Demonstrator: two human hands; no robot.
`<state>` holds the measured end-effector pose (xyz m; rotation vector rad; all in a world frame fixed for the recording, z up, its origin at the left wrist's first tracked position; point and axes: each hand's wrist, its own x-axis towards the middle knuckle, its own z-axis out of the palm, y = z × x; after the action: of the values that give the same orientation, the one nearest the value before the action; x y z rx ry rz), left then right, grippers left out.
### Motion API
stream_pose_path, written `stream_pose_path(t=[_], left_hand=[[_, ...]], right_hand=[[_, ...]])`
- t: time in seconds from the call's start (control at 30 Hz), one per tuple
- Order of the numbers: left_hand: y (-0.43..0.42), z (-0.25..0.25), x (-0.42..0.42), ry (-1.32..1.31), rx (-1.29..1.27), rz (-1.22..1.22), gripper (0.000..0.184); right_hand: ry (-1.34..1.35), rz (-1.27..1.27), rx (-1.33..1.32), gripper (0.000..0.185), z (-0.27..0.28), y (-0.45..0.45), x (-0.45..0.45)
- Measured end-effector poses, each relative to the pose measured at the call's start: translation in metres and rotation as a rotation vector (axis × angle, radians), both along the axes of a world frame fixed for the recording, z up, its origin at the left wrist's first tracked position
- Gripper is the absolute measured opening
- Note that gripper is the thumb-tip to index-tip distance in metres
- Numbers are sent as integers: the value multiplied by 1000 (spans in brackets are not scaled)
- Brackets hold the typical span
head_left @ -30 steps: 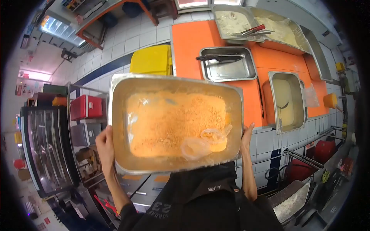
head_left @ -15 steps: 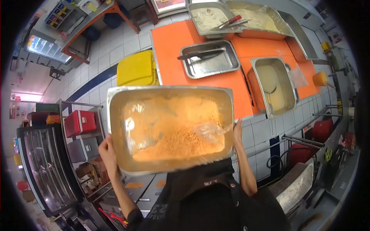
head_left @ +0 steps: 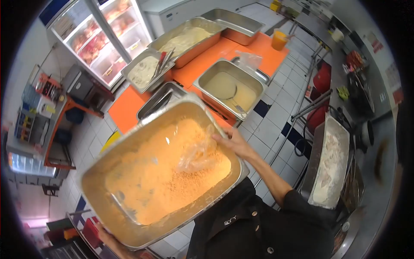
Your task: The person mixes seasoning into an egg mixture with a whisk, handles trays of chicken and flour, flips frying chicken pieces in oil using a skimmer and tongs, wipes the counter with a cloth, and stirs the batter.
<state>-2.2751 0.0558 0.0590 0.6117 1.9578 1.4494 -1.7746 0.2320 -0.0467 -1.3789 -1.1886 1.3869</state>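
Note:
A large steel pan (head_left: pixel 98 192) is held up in front of me, its right side higher than its left in view. Orange powder (head_left: pixel 142 172) with coarse crumbs covers much of its bottom. Near the pan's right end, a clear plastic bag (head_left: pixel 196 157) lies on the powder. My left hand (head_left: pixel 108 241) grips the pan's lower left end, its fingers partly hidden by the wall. At the opposite end, my right hand (head_left: pixel 232 141) is closed over the rim, its fingertips close to the bag; whether they touch it I cannot tell.
Beyond the pan stands an orange table (head_left: pixel 123 113) with a tray of pale batter and a ladle (head_left: pixel 248 88), two trays of pale mixture (head_left: pixel 144 71), a shallow tray (head_left: pixel 161 101) and an orange tub (head_left: pixel 279 39). A floury tray (head_left: pixel 331 162) stands at right.
My view has swung to the right, and the pan has turned so its right end is higher. My right hand has shifted from the pan's outer side to over its rim.

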Motion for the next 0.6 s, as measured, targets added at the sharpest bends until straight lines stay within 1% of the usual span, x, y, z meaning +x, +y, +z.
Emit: stream_pose_path(t=[0.03,0.07,0.13,0.17,0.2,0.23,0.27,0.33,0.37,0.4,0.43,0.47,0.5,0.53,0.57,0.6], left_hand=[[9,35,18,-39,82,-100,47],[20,65,39,-78,168,-197,50],[60,112,97,-196,354,-66,51],[78,125,137,225,429,-189,51],[95,133,163,438,470,-255,51],[111,141,189,651,520,-300,51],[129,147,207,598,541,-331,49],[160,156,241,489,570,-403,45],[173,156,257,432,585,-440,43],[190,147,268,423,609,-456,43],[214,129,277,420,589,-714,42],[236,116,295,415,568,-966,42],[228,103,351,298,566,-886,41],[215,82,413,216,604,-865,42],[202,62,474,135,643,-844,43],[186,59,529,17,560,-902,45]], right_hand=[[110,49,88,35,25,3,12],[116,33,105,35,47,3,26],[198,-27,118,37,91,9,67],[181,-41,194,40,110,14,91],[161,-53,263,42,126,18,117],[99,-92,275,42,140,20,149],[36,-132,282,41,155,22,184],[-82,-120,348,42,191,28,256],[-120,-129,318,46,213,28,296],[-159,-138,289,51,229,30,335],[-168,-161,306,51,238,33,375],[-270,-258,247,53,248,37,414],[-370,-354,187,58,257,41,451],[-375,-372,202,58,260,46,484],[-461,-474,144,58,261,52,519],[-544,-577,83,61,260,61,559]])
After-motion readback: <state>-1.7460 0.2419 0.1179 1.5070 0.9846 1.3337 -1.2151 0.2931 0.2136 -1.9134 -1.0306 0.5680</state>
